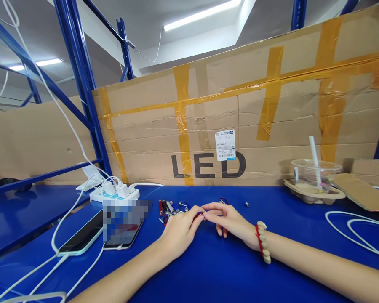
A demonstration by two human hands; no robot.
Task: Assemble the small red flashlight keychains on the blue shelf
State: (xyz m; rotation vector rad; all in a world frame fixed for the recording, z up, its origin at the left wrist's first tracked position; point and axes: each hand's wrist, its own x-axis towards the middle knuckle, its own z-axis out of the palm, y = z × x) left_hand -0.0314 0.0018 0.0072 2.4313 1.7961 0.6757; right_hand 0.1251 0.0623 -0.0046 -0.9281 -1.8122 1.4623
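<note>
My left hand is closed above the blue tabletop, its thumb and fingers pinching a small red piece that they mostly hide. From the other side, thumb and index finger of my right hand pinch the end of that piece, where something shiny shows. Its other fingers curl loosely downward. Just beyond my left hand lie several slim small tubes in red, black, silver and blue, some with clips or cords. A blue loop-shaped clip and a red one lie behind the hands. Off to the right is a tiny metal piece.
Two phones with white cables lie at left, near a white power strip. At right stand a clear plastic cup with a straw in a cardboard carrier and a coiled white cable. A taped cardboard wall closes the back.
</note>
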